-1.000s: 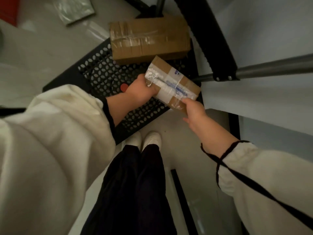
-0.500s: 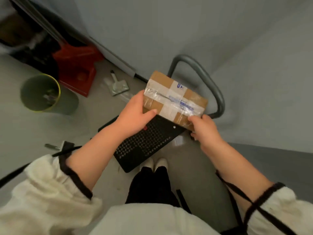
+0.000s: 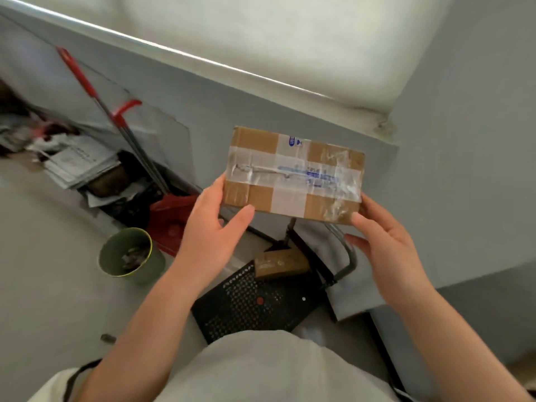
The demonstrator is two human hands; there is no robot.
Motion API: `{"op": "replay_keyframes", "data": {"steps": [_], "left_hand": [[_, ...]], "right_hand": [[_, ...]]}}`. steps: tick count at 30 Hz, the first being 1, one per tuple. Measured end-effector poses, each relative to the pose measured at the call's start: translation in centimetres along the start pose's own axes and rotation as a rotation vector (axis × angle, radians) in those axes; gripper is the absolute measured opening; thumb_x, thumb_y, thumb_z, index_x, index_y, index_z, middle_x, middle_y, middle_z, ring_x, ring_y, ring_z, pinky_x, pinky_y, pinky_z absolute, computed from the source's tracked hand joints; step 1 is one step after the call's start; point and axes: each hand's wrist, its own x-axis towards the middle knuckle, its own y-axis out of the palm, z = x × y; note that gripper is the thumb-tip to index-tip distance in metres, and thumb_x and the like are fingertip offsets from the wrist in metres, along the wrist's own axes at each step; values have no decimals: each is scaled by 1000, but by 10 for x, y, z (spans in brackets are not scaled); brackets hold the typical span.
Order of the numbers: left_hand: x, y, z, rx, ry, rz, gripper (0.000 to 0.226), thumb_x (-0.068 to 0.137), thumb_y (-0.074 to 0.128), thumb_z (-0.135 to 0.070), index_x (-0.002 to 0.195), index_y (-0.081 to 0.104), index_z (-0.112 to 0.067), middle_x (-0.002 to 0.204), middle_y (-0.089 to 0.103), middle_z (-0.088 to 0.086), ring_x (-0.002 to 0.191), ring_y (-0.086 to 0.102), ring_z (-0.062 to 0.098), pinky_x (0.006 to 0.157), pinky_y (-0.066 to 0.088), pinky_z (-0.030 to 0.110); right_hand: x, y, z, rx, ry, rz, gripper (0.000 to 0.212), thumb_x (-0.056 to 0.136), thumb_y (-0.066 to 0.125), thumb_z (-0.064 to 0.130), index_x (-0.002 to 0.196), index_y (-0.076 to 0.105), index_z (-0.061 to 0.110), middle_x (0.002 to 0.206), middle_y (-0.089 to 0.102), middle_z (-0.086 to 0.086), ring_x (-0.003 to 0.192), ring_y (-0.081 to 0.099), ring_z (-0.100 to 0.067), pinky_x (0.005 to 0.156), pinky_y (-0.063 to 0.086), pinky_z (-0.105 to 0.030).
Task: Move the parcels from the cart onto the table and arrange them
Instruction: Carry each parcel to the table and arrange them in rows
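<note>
While it is being held in the air above the cart [image 3: 255,303], the taped cardboard parcel [image 3: 293,175] is being gripped at both short ends. Its lower left corner is being pinched by the left hand [image 3: 211,227], thumb on the taped face, fingers hidden behind the box. Its lower right corner is being clasped by the right hand [image 3: 388,245], thumb at the edge, the other fingers partly hidden. The blue print on the tape is being lost to blur. The parcel's long axis is being kept running left to right, dipping slightly rightward, with the taped face turned to the camera. Below, a second parcel [image 3: 280,264] is being carried on the cart's perforated deck, near a green bin [image 3: 127,253].
</note>
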Motion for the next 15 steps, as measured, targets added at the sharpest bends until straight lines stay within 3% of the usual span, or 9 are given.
{"op": "replay_keyframes", "data": {"steps": [4, 9, 12, 15], "left_hand": [[-2, -6, -13, 26, 27, -13, 43, 90, 58, -29, 130, 45, -39, 122, 55, -13, 113, 51, 1, 101, 44, 38], [-2, -10, -32, 15, 83, -80, 43, 83, 53, -42, 125, 45, -46, 114, 52, -22, 105, 49, -10, 95, 44, 28], [2, -14, -50, 8, 136, -144, 47, 86, 56, -39, 131, 45, -37, 116, 49, -23, 112, 48, -4, 99, 44, 36], [8, -17, -78, 153, 271, -254, 54, 89, 58, -38, 139, 44, -22, 125, 47, -4, 122, 41, 17, 104, 39, 44]], "right_hand": [[-3, 6, 11, 19, -68, 5, 50, 95, 45, 6, 96, 60, 53, 98, 69, 28, 97, 62, 8, 80, 50, -9], [1, 7, 27, 71, -98, 19, 45, 94, 45, 2, 96, 61, 44, 89, 70, 27, 87, 65, 9, 69, 48, -5], [12, 6, 35, 100, -90, -28, 40, 94, 49, 8, 89, 66, 44, 94, 72, 20, 92, 66, 1, 75, 52, -16], [31, 11, 37, 346, 69, -89, 20, 95, 48, 13, 99, 63, 25, 103, 69, -1, 96, 66, -16, 82, 51, -28]]}}
